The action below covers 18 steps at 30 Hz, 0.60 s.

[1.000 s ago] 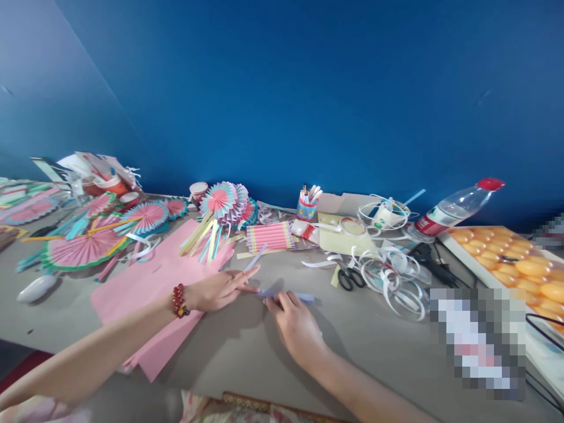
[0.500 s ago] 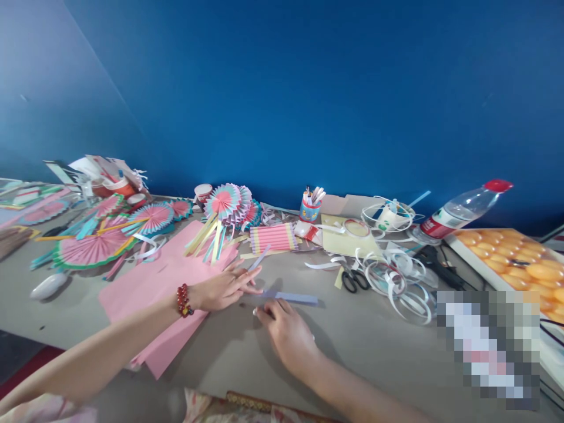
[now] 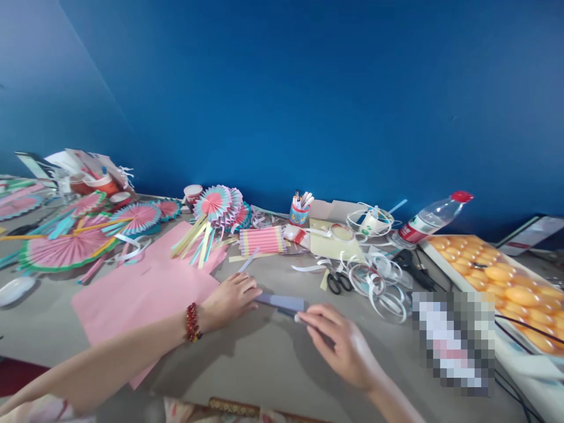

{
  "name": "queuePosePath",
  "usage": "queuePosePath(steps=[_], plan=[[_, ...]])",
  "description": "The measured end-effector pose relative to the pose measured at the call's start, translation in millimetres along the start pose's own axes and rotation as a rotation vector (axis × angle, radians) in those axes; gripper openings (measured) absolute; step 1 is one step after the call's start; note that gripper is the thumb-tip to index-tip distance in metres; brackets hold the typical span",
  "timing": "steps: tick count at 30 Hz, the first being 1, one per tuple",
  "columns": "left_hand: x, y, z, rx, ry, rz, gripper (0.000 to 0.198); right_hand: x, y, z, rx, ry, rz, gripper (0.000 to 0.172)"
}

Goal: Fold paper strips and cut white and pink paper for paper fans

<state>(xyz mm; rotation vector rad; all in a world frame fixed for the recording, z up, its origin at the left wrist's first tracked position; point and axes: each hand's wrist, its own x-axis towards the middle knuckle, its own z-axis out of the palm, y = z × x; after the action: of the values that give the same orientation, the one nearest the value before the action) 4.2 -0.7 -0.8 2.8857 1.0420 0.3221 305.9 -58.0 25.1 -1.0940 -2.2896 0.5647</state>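
Note:
My left hand (image 3: 233, 299), with a red bead bracelet at the wrist, rests on the table with curled fingers over the left end of a folded lavender paper strip (image 3: 284, 302). My right hand (image 3: 337, 341) is pinched just off the strip's right end. A small white spot and a dark thin shape show at its fingertips; I cannot make out what they are. Another narrow lavender strip (image 3: 249, 259) lies beyond my left hand. Pink paper sheets (image 3: 145, 294) spread under and left of my left forearm.
Folded paper rosettes (image 3: 214, 202) and fans (image 3: 70, 247) lie at the left. A pleated pink paper (image 3: 262, 240), pen cup (image 3: 299, 211), scissors (image 3: 339, 282), white strip curls (image 3: 379, 288), glue gun (image 3: 414, 267) and tilted bottle (image 3: 434, 220) stand or lie behind and right, near an orange-patterned board (image 3: 489, 270).
My right hand has moved right, from near my left fingers to the strip's far end. My left fingers have curled in over the strip. The view has shifted to the right.

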Motion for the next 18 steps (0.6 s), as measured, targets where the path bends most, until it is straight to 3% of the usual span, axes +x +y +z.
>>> queuePosePath(steps=[2, 5, 14, 18], plan=[[4.8, 0.8, 1.2, 0.023, 0.013, 0.009, 0.011, -6.4, 13.6, -8.8, -0.012, 0.11, 0.061, 0.029], [8.3, -1.2, 3.7, 0.015, 0.066, 0.038, 0.022, -13.4, 28.2, -10.1, -0.014, 0.202, 0.104, 0.026], [5.0, 0.5, -5.9, -0.103, 0.168, -0.063, 0.022, -15.2, 28.3, 2.8, -0.046, 0.282, 0.09, 0.026], [2.8, -4.1, -1.2, -0.131, 0.222, -0.127, 0.021, -16.6, 29.3, 4.6, -0.041, 0.284, 0.117, 0.025]])
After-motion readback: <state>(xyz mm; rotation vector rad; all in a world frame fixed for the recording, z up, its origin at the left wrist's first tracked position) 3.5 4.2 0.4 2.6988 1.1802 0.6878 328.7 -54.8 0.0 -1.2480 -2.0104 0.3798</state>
